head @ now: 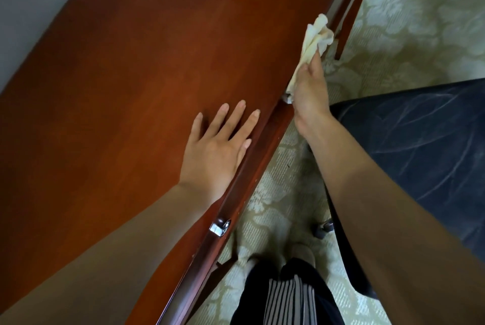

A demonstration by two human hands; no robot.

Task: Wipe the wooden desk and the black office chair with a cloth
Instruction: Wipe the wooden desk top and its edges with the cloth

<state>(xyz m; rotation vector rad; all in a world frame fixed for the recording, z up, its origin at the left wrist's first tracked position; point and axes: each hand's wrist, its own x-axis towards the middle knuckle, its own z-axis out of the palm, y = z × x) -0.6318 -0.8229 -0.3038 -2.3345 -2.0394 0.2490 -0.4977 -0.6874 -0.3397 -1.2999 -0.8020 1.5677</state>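
Pale, leaf-patterned carpet point(273, 214) runs under a reddish wooden desk point(118, 75) whose top crosses the view on a slant; the work is at its front edge point(244, 188). Fingers of the right hand point(311, 88) are closed round a cream cloth point(316, 35), pinching it about its middle, so that a loose bunch stands beyond the fingertips and a shorter tail shows below the palm; the cloth lies against the desk's front edge, far along it from the person's body. The left hand point(217, 151) lies flat on the desk top just inside that edge, its fingers point(237, 114) straight and a little spread, holding nothing; it looks to be bracing the body.

The step, as I judge it, is wiping the edge and the drawer fronts below it. To do it well, the cloth should be folded into a flatter pad, since a bunch touches only at its high spots; press with the fingers behind the pad, and draw along the edge in one long stroke toward the chrome drawer handle point(220, 227), wrapping over the lip so that corner and face are both caught; go round the handle rather than over it. The black office chair point(409, 141) stands just beside the right forearm, its seat creased and pale-streaked; it seems not yet wiped, and should follow with a clean face of the cloth.
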